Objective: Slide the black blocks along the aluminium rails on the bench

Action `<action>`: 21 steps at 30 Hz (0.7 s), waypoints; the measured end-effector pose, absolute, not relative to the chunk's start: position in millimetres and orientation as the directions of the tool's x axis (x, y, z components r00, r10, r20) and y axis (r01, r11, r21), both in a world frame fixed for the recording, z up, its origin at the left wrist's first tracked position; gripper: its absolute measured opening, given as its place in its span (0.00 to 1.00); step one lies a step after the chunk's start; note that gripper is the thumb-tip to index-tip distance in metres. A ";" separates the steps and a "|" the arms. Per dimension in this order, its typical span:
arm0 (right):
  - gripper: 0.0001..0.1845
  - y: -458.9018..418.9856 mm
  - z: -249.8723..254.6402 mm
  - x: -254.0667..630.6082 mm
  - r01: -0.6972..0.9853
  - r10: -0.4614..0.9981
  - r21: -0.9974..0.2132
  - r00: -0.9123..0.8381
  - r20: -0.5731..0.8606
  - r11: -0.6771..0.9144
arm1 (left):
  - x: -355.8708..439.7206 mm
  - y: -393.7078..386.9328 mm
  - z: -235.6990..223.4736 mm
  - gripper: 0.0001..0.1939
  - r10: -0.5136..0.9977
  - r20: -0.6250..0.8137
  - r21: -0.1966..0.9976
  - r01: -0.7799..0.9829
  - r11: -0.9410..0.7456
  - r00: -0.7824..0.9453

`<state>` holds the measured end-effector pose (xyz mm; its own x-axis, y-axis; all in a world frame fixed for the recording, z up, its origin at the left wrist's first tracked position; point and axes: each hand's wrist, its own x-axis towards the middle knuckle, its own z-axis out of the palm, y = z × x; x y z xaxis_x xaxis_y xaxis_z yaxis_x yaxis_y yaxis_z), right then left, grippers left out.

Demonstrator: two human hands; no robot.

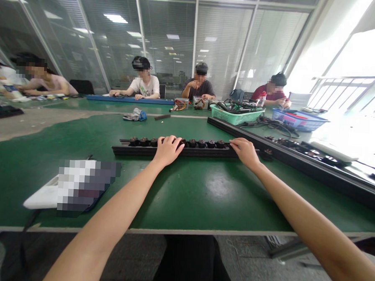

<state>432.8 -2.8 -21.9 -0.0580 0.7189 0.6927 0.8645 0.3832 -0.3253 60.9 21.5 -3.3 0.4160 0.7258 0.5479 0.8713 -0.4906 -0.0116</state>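
Note:
Across the green table in front of me lies a long black strip [205, 152], its channel lined with several round black pieces [201, 143] that look like socket inserts. My left hand [169, 149] grips the strip left of its middle, fingers curved over the row and hiding some of the pieces. At the strip's right end is my right hand [244, 152], thumb and fingers closed on the edge there. A loose black piece [266, 154] lies just beyond the right hand.
A long black rail [287, 160] runs diagonally on the right, with black parts behind it. A green basket [235, 115] and a blue basket [298, 120] stand farther back. Grey gloves [135, 114] lie ahead; a white device [46, 192] sits left. Several people work across the table [184, 195].

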 end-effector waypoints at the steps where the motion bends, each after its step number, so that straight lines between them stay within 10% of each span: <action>1: 0.15 -3.0 -21.9 433.4 0.864 0.718 -0.325 -0.058 0.693 0.383 | 60.9 21.4 -3.2 0.23 0.726 0.548 -0.012 0.872 -0.490 0.416; 21: 0.15 -5.1 -21.6 432.4 0.863 0.716 -0.336 -0.041 0.697 0.376 | 61.6 20.5 -2.5 0.22 0.730 0.549 0.002 0.873 -0.488 0.408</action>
